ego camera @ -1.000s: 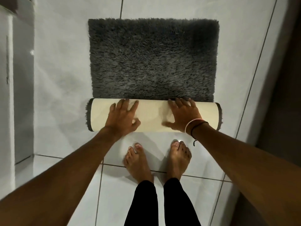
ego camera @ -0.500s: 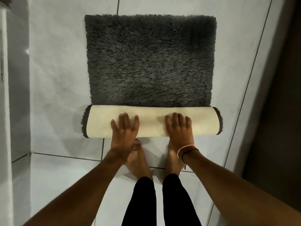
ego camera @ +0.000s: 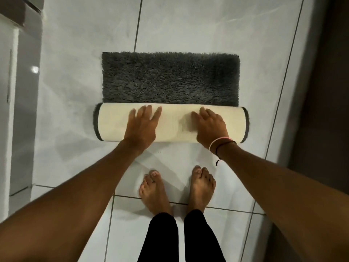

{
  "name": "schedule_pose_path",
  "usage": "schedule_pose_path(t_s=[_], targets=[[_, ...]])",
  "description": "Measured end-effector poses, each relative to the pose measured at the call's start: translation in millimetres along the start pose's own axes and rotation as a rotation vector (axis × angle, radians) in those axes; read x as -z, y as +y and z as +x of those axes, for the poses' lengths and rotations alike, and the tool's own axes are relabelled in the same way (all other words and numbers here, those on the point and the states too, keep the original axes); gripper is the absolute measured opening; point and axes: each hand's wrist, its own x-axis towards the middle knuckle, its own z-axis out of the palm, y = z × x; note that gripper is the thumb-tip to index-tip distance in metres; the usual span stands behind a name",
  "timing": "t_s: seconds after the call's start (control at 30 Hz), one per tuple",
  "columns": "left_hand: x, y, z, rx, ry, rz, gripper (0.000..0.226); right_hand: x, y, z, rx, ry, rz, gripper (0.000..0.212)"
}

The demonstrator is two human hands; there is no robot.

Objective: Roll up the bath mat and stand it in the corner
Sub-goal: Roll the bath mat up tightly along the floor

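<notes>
Bath mat [ego camera: 171, 78]: your roll has grown since a moment ago, left hand [ego camera: 142, 125] and right hand [ego camera: 209, 125] pressing flat-open on its cream backing, under half still unrolled.

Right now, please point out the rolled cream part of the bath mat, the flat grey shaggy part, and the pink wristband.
Rolled cream part of the bath mat [ego camera: 175, 123]: head view, backing between hands.
Flat grey shaggy part [ego camera: 170, 78]: head view, pile centre.
Pink wristband [ego camera: 217, 141]: head view, band on right wrist.
</notes>
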Motion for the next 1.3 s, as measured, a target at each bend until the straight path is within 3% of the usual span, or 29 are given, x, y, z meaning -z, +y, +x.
schedule_pose_path(t_s=[0.1,0.17,0.2,0.27,0.33,0.4,0.53,0.6,0.7,0.8,0.87,0.97,1.0,1.07,1.13,1.2,1.23,1.3], targets=[[-16.9,4.3,9.9,-0.065,-0.249,-0.006,0.110,-6.8,3.7,11.9,0.059,-0.278,-0.079,0.107],[-25.9,8.0,7.9,-0.066,-0.251,0.117,0.130,-18.0,-1.7,10.0,0.059,-0.330,-0.187,0.130],[-30.1,12.2,4.2,-0.051,-0.201,0.176,0.129,-24.1,-7.2,7.2,0.042,-0.314,-0.216,0.135],[-35.3,21.1,-3.9,-0.021,-0.098,0.231,0.107,-33.4,-19.6,-0.1,-0.008,-0.211,-0.229,0.123],[-41.7,28.5,-13.5,-0.030,-0.039,0.244,0.089,-42.6,-26.8,-9.2,-0.039,-0.079,-0.198,0.087],[-48.6,32.4,-33.1,-0.046,-0.040,0.290,0.083,-53.4,-31.9,-25.7,-0.039,-0.043,-0.161,0.067],[-51.4,37.0,-71.6,-0.070,-0.113,0.251,0.103,-64.3,-37.3,-63.8,0.001,-0.187,-0.091,0.061],[-50.9,41.8,-88.5,-0.068,-0.231,0.170,0.098,-62.9,-40.2,-78.3,0.017,-0.289,-0.056,0.058],[-41.3,48.0,-94.6,-0.043,-0.350,0.056,0.078,-49.8,-38.2,-84.6,0.054,-0.375,-0.034,0.066],[-13.5,34.8,-64.0,-0.027,-0.372,-0.004,0.076,-25.7,-24.9,-68.6,-0.045,-0.273,0.007,0.079],[4.4,17.4,-38.0,0.030,-0.274,-0.043,0.084,-11.5,-19.7,-57.5,-0.159,-0.064,0.043,0.076],[8.7,5.6,-18.1,0.012,0.069,0.019,0.093,-6.6,-16.4,-37.5,-0.112,0.110,0.090,0.060],[8.6,5.8,-14.6,-0.021,0.095,-0.001,0.093,-4.5,-14.1,-27.7,-0.085,0.093,0.099,0.066],[7.0,10.9,-5.9,-0.079,-0.028,-0.048,0.105,-1.0,-7.0,-7.5,-0.059,-0.020,0.066,0.092],[4.0,13.7,3.3,-0.079,-0.132,0.009,0.126,-0.4,-1.5,8.4,-0.023,-0.156,-0.069,0.125],[2.2,19.3,12.2,-0.063,-0.118,0.122,0.135,-1.1,-0.8,16.5,-0.016,-0.195,-0.181,0.143],[2.9,22.7,14.4,-0.045,-0.098,0.151,0.130,-0.2,-4.0,18.2,-0.033,-0.183,-0.212,0.139],[1.6,27.1,15.1,-0.021,-0.048,0.138,0.106,-1.2,-15.2,18.0,-0.059,-0.083,-0.234,0.110]])
